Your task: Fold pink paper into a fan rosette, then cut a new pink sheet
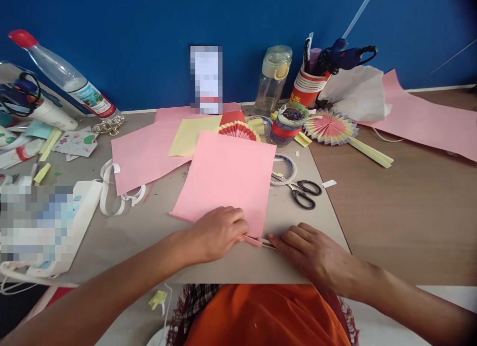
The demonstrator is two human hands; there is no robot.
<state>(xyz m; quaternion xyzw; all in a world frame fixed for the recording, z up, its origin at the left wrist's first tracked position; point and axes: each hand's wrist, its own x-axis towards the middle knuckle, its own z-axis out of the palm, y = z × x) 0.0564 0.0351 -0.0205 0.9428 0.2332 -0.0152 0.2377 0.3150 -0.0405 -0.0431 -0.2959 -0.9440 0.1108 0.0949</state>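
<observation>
A pink paper sheet [227,179] lies on the grey board [156,227] in front of me, its near edge folded over into a narrow strip. My left hand [218,232] rests curled on that near edge, fingers pressing the fold down. My right hand [307,249] lies flat just right of the sheet's corner, its fingertips touching the end of the folded strip. Black-handled scissors [303,192] lie to the right of the sheet, beyond my right hand.
More pink sheets [143,155] and a yellow sheet [192,135] lie behind. Folded paper fans [330,127], tape rolls [288,120], a water bottle [272,78], a cup of tools [311,83] and a glue bottle [63,75] line the back. A white power strip [80,202] sits left.
</observation>
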